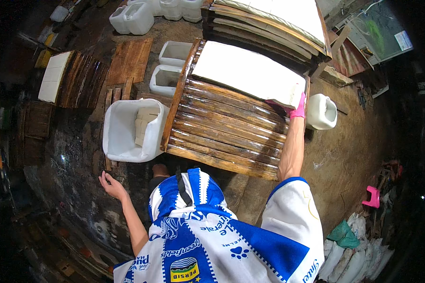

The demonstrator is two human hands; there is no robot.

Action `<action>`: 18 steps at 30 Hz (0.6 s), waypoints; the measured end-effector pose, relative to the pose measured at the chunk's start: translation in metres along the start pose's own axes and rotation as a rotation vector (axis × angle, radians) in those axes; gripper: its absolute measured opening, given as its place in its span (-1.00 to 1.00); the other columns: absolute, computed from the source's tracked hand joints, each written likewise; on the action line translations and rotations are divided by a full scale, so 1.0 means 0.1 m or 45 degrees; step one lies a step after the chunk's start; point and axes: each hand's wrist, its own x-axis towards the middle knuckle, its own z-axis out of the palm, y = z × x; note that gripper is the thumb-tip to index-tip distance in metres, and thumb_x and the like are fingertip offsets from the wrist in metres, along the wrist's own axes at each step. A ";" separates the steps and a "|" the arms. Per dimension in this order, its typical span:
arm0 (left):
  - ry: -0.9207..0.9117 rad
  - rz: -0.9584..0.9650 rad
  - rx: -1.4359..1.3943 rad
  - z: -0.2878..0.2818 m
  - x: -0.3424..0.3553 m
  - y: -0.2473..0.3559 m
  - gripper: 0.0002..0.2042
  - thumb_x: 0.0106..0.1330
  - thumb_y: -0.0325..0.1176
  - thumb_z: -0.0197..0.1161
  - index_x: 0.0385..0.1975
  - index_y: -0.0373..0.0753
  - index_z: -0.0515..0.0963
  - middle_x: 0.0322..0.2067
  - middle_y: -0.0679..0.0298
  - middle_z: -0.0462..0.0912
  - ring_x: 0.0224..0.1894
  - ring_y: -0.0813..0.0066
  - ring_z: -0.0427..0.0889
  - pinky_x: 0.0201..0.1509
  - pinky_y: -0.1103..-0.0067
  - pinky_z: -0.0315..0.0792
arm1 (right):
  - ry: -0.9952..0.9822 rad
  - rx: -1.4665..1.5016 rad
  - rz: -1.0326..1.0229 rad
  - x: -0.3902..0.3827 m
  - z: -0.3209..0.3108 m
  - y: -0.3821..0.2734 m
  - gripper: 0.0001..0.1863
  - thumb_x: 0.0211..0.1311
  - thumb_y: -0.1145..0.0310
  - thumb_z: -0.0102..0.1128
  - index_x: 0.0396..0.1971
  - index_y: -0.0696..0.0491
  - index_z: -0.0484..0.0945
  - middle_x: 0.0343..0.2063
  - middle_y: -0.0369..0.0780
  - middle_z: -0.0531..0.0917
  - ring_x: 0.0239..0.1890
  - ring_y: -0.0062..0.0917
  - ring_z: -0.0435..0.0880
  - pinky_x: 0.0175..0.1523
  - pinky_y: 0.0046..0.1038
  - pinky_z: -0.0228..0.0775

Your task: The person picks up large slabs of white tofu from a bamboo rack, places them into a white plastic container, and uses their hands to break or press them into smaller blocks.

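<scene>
My right hand, in a pink glove, grips the near right corner of a long white slab that looks like tofu. Part of the glove reaches under the slab's edge, so some fingers are hidden. The slab lies across the far part of a wet rack of brown wooden slats. Out to the left, my bare left hand hangs above the dark floor with its fingers apart and holds nothing. Nearest to it is a large white plastic tub with pale blocks inside.
Behind the rack stands a stack of boards with white slabs. Two cut-open white containers sit left of the rack, a white jerrycan right. Further left are more stacked boards. A pink stool and sacks lie at right.
</scene>
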 end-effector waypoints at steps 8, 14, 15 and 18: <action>-0.215 0.219 -0.001 0.19 0.00 0.21 -0.64 0.45 -0.17 0.01 0.04 -0.27 0.56 0.26 -0.04 0.33 0.28 0.10 0.34 0.27 0.33 0.25 | -0.132 0.200 0.017 -0.05 -0.03 0.29 -0.21 0.36 -0.15 -0.30 0.34 0.20 0.05 0.32 0.00 0.22 0.34 -0.07 0.19 0.34 0.24 -0.03; -0.283 0.329 -0.148 0.40 0.04 0.71 -0.66 0.44 -0.23 0.03 0.03 -0.31 0.55 0.25 -0.06 0.33 0.28 0.12 0.35 0.27 0.37 0.25 | 0.026 0.099 -0.022 -0.43 0.12 0.27 -0.17 0.26 -0.24 -0.09 0.28 0.16 0.22 0.24 -0.06 0.39 0.28 -0.20 0.35 0.33 0.03 0.16; -0.300 0.394 -0.193 0.45 0.01 0.82 -0.67 0.43 -0.26 0.03 0.03 -0.32 0.55 0.26 -0.05 0.33 0.29 0.12 0.34 0.28 0.38 0.24 | 0.097 -0.655 -0.224 -0.45 0.11 0.26 -0.20 0.22 -0.16 0.03 0.24 0.19 0.26 0.15 -0.08 0.47 0.20 -0.28 0.43 0.31 -0.11 0.20; -0.413 0.508 -0.271 0.52 -0.06 0.96 -0.67 0.42 -0.29 0.06 0.08 -0.33 0.49 0.26 -0.02 0.33 0.32 0.16 0.29 0.33 0.35 0.18 | 0.130 0.051 -0.063 -0.52 0.22 0.49 -0.22 0.22 -0.13 0.05 0.22 0.20 0.28 0.13 -0.08 0.49 0.17 -0.29 0.46 0.30 -0.15 0.23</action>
